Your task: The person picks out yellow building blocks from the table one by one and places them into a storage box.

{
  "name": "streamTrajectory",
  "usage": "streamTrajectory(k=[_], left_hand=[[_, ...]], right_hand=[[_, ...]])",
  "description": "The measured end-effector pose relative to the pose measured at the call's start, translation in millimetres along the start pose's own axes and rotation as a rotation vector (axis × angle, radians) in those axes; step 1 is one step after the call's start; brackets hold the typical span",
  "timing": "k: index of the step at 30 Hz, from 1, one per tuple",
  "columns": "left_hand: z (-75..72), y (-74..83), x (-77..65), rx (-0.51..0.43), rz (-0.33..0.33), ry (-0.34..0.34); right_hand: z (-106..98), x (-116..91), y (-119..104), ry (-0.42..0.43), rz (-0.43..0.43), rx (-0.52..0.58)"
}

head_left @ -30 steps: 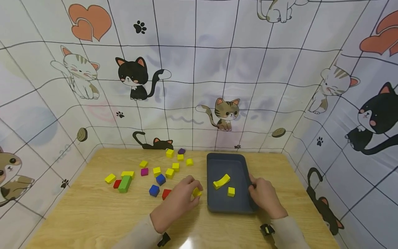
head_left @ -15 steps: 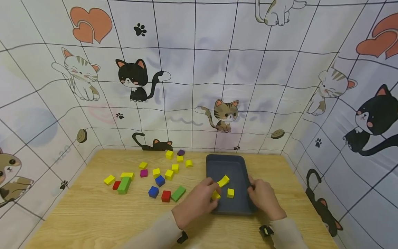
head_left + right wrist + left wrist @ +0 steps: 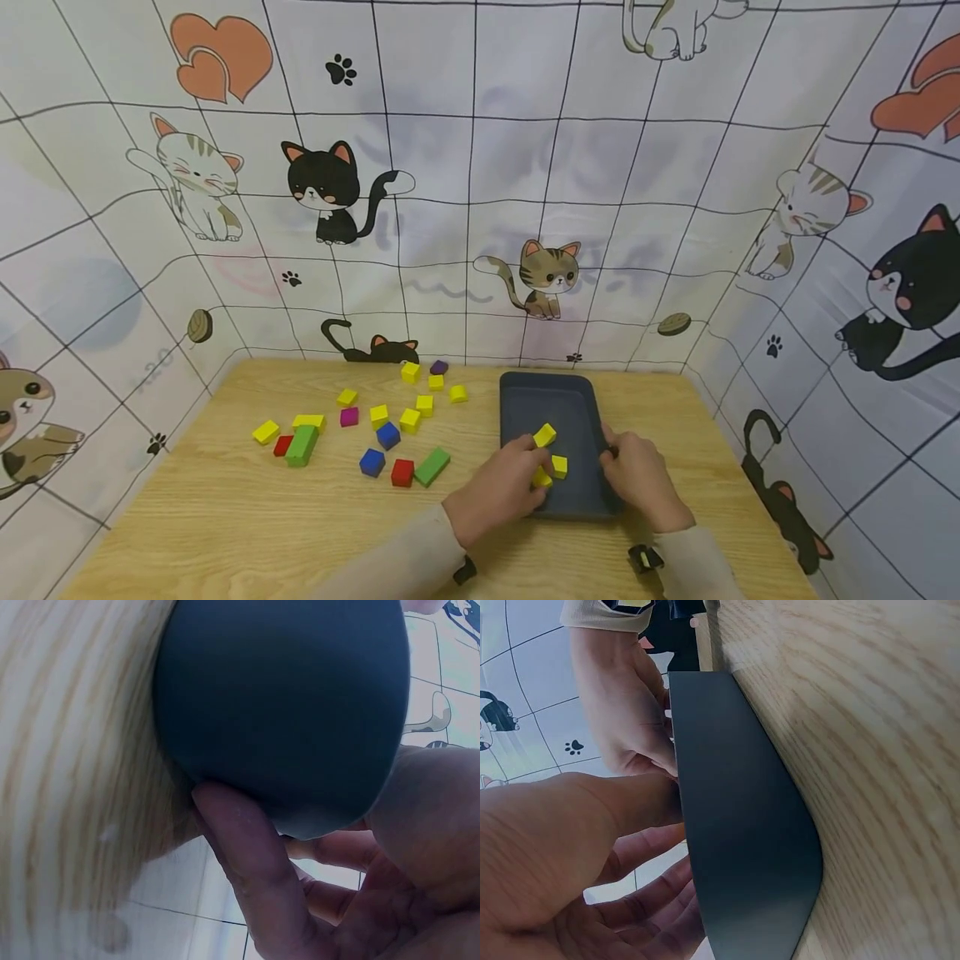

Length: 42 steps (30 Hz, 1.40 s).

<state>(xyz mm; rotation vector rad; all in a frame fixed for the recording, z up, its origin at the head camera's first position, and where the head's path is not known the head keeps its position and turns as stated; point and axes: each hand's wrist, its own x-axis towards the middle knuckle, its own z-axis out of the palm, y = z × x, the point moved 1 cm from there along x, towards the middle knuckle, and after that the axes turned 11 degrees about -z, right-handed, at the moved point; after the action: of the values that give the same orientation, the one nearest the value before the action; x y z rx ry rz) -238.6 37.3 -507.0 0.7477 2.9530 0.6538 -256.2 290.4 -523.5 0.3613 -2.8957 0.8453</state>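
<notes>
A dark grey tray (image 3: 551, 396) lies on the table. My left hand (image 3: 501, 487) reaches over its left side and pinches a yellow block (image 3: 542, 478) low inside it; fingers partly cover the block. Beside that block sits a yellow cube (image 3: 559, 467). A yellow arched block (image 3: 545, 434) lies farther back in the tray, partly hidden by the hand. My right hand (image 3: 645, 479) grips the tray's right edge. In the left wrist view, the tray's outer wall (image 3: 735, 817) hides the left fingertips (image 3: 671, 799). The right wrist view shows my right hand (image 3: 300, 892) against the tray wall (image 3: 285, 712).
Left of the tray lie a green block (image 3: 432, 467), a red cube (image 3: 402, 472), a blue cube (image 3: 372, 462) and several yellow blocks (image 3: 410, 420). Farther left is another green block (image 3: 302, 446). A cat-print curtain (image 3: 427, 167) stands behind the table (image 3: 225, 533).
My left hand has moved right from the table into the tray, carrying the yellow block. The green block beside the red cube has come into view. My right hand stays on the tray's edge.
</notes>
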Motion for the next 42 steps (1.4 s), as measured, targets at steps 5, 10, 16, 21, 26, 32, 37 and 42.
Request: streamTrajectory(k=[5, 10, 16, 21, 26, 32, 37, 42], left_hand=[[6.6, 0.2, 4.4, 0.015, -0.001, -0.014], [10.4, -1.3, 5.3, 0.048, 0.007, 0.0], [8.1, -0.1, 4.7, 0.037, 0.012, -0.002], [6.0, 0.6, 4.2, 0.023, 0.013, -0.01], [0.2, -4.2, 3.5, 0.035, -0.007, 0.015], [-8.2, -19.6, -0.7, 0.029, -0.032, 0.141], [-19.0, -39.7, -2.8, 0.026, -0.112, 0.181], [-30.3, -64.8, -3.1, 0.028, -0.202, 0.165]], right_hand=[[1.0, 1.4, 2.0, 0.0, -0.001, -0.002], [1.6, 1.6, 3.4, -0.004, 0.006, -0.005], [1.9, 0.2, 2.6, 0.002, 0.01, 0.006], [1.6, -1.2, 2.0, 0.007, 0.01, 0.011], [1.6, -1.0, 2.4, 0.008, 0.011, 0.019], [2.8, -0.3, 1.1, -0.005, 0.025, 0.02], [3.0, 0.0, 1.1, -0.008, 0.019, 0.019], [2.9, 0.2, 2.3, -0.001, 0.008, 0.006]])
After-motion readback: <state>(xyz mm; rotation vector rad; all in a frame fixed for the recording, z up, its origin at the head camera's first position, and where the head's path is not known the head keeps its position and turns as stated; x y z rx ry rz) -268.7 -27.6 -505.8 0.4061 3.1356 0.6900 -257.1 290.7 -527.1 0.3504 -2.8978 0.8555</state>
